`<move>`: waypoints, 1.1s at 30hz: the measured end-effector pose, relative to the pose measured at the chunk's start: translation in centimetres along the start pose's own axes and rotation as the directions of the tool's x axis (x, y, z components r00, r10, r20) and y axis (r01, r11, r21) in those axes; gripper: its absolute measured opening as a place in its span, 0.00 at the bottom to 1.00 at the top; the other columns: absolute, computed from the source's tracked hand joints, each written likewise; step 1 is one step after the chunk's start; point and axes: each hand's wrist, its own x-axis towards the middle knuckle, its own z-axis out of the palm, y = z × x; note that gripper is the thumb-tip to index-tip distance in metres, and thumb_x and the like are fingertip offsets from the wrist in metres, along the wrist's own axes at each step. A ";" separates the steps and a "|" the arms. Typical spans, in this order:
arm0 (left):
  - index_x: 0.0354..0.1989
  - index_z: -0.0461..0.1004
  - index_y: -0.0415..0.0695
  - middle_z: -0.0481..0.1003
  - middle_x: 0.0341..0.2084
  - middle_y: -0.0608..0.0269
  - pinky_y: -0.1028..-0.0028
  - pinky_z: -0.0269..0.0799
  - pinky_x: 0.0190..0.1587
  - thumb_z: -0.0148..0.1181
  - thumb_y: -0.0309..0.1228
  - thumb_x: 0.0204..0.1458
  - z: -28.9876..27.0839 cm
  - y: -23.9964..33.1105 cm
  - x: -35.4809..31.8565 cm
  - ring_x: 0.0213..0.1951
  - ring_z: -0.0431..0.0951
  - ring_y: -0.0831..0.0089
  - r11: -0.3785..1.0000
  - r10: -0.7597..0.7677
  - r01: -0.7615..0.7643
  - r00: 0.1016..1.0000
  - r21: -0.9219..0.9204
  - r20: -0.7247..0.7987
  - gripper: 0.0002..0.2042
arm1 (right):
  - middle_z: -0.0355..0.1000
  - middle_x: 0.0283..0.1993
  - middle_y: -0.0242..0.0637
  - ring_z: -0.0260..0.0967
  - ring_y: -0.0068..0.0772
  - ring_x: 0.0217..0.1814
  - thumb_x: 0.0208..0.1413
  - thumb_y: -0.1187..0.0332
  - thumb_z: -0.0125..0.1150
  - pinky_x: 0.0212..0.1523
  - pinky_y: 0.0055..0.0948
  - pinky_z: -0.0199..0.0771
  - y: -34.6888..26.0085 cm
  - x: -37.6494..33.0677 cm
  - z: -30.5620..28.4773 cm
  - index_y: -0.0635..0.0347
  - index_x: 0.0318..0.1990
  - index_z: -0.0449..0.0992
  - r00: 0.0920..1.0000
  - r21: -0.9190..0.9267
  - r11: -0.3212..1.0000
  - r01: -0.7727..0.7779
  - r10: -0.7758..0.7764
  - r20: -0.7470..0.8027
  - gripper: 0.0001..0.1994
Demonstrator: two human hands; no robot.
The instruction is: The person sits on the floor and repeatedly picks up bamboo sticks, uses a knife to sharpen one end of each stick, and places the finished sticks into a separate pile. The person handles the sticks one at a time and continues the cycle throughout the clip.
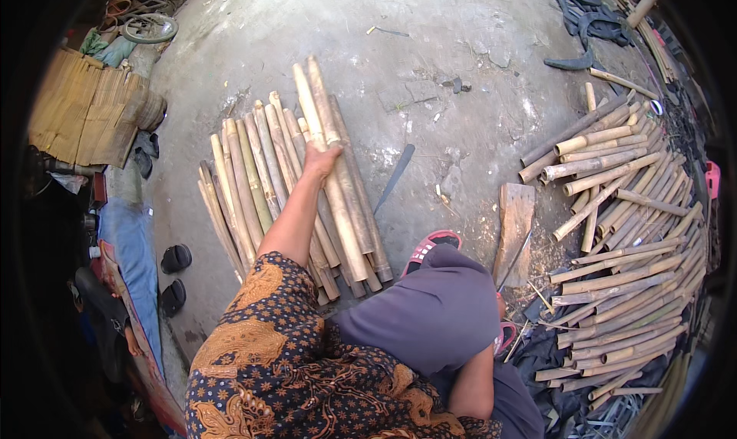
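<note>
My left hand (322, 159) is closed round a pale bamboo pole (345, 216) at the right side of a row of cut bamboo poles (249, 166) lying on the ground. A darker pole (353, 178) lies close beside it; whether my fingers also take in a second pole, I cannot tell. My right hand (501, 306) is mostly hidden behind my bent knee. From it a thin dark knife blade (523, 253) points up across a worn wooden block (514, 216). Its handle is largely out of sight.
A big heap of cut bamboo (622, 285) lies to the right. A dark flat strip (395, 178) rests on the concrete ahead. Black sandals (175, 278), a blue sheet (130, 262) and a woven bamboo panel (80, 112) are at the left. Wood chips surround the block.
</note>
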 end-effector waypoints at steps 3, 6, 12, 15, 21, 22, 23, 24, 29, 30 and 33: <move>0.52 0.72 0.34 0.80 0.41 0.50 0.63 0.82 0.41 0.69 0.25 0.51 -2.6 -2.1 1.1 0.38 0.83 0.59 0.992 0.083 -0.073 0.991 0.099 -0.108 0.20 | 0.76 0.29 0.58 0.75 0.62 0.33 0.59 0.60 0.59 0.39 0.53 0.71 -0.1 0.1 0.2 0.69 0.27 0.75 0.997 0.134 0.989 -0.067 0.062 0.044 0.17; 0.69 0.58 0.40 0.69 0.59 0.42 0.56 0.73 0.58 0.74 0.36 0.49 -2.3 -4.3 0.3 0.58 0.73 0.51 0.916 0.042 0.031 0.984 0.400 -0.174 0.41 | 0.76 0.31 0.59 0.76 0.62 0.35 0.58 0.60 0.59 0.40 0.54 0.71 0.2 0.4 0.3 0.69 0.29 0.77 0.996 0.145 0.985 -0.093 0.089 0.031 0.17; 0.80 0.34 0.62 0.39 0.78 0.44 0.46 0.51 0.74 0.74 0.50 0.48 -0.5 -4.5 -2.9 0.78 0.39 0.45 0.474 -0.116 0.234 0.972 0.849 -0.203 0.58 | 0.77 0.34 0.60 0.77 0.65 0.39 0.58 0.58 0.59 0.44 0.55 0.74 -0.5 -0.2 -0.9 0.70 0.33 0.79 0.996 -0.055 0.997 -0.052 0.056 0.075 0.18; 0.78 0.46 0.52 0.44 0.77 0.43 0.49 0.56 0.72 0.69 0.50 0.52 2.6 -2.9 -3.3 0.77 0.46 0.45 0.348 0.121 0.118 0.978 0.930 -0.169 0.49 | 0.78 0.38 0.63 0.78 0.64 0.44 0.57 0.54 0.58 0.47 0.56 0.74 -2.0 -0.6 -1.4 0.69 0.35 0.80 0.993 -0.010 0.994 -0.107 0.108 0.050 0.21; 0.56 0.78 0.40 0.81 0.45 0.38 0.60 0.75 0.57 0.60 0.45 0.60 18.8 8.1 -2.6 0.52 0.81 0.47 0.498 0.272 -0.692 0.697 0.523 0.663 0.23 | 0.67 0.15 0.34 0.69 0.30 0.14 0.63 0.59 0.59 0.15 0.34 0.67 -5.6 -0.7 -2.0 0.58 0.27 0.73 0.833 0.520 0.652 -0.552 0.394 0.389 0.15; 0.56 0.78 0.40 0.81 0.46 0.40 0.60 0.75 0.56 0.60 0.45 0.61 22.7 10.0 -3.8 0.52 0.81 0.47 0.449 0.299 -0.785 0.581 0.426 0.757 0.22 | 0.67 0.15 0.33 0.68 0.30 0.13 0.63 0.60 0.59 0.15 0.33 0.66 -6.1 -0.6 -2.3 0.58 0.28 0.73 0.813 0.584 0.565 -0.583 0.386 0.437 0.14; 0.56 0.78 0.41 0.81 0.47 0.42 0.60 0.76 0.55 0.60 0.45 0.61 26.7 11.7 -5.5 0.51 0.81 0.48 0.402 0.310 -0.849 0.480 0.344 0.821 0.22 | 0.67 0.15 0.33 0.68 0.29 0.13 0.63 0.60 0.60 0.14 0.33 0.66 -6.7 -0.4 -2.5 0.59 0.28 0.73 0.819 0.617 0.538 -0.574 0.378 0.432 0.14; 0.55 0.78 0.39 0.82 0.45 0.43 0.62 0.76 0.52 0.59 0.45 0.62 30.5 13.0 -7.6 0.49 0.83 0.53 0.358 0.289 -0.884 0.410 0.299 0.865 0.22 | 0.67 0.16 0.33 0.68 0.29 0.13 0.63 0.61 0.60 0.14 0.33 0.65 -7.0 -0.3 -2.8 0.59 0.28 0.73 0.824 0.647 0.511 -0.566 0.369 0.429 0.14; 0.48 0.83 0.45 0.81 0.49 0.44 0.58 0.73 0.59 0.56 0.51 0.62 48.0 13.9 -18.8 0.54 0.79 0.48 0.485 0.021 -0.848 0.255 0.213 0.967 0.22 | 0.68 0.16 0.33 0.67 0.29 0.13 0.64 0.61 0.60 0.13 0.33 0.63 -6.7 0.1 -3.9 0.59 0.28 0.73 0.831 0.698 0.454 -0.555 0.344 0.437 0.15; 0.52 0.81 0.43 0.80 0.50 0.42 0.57 0.72 0.60 0.55 0.53 0.62 50.5 13.0 -20.7 0.55 0.79 0.47 0.457 -0.037 -0.862 0.230 0.221 0.972 0.25 | 0.68 0.16 0.33 0.65 0.28 0.12 0.64 0.60 0.60 0.12 0.33 0.62 -6.3 0.3 -3.7 0.59 0.28 0.73 0.811 0.661 0.472 -0.584 0.364 0.457 0.15; 0.57 0.74 0.36 0.80 0.47 0.40 0.56 0.74 0.56 0.59 0.51 0.61 55.9 8.5 -25.8 0.51 0.81 0.50 0.341 0.007 -0.913 0.242 0.225 0.970 0.29 | 0.66 0.14 0.34 0.59 0.27 0.07 0.64 0.58 0.61 0.09 0.33 0.56 -4.9 0.4 -2.5 0.59 0.28 0.73 0.867 0.728 0.474 -0.496 0.326 0.378 0.16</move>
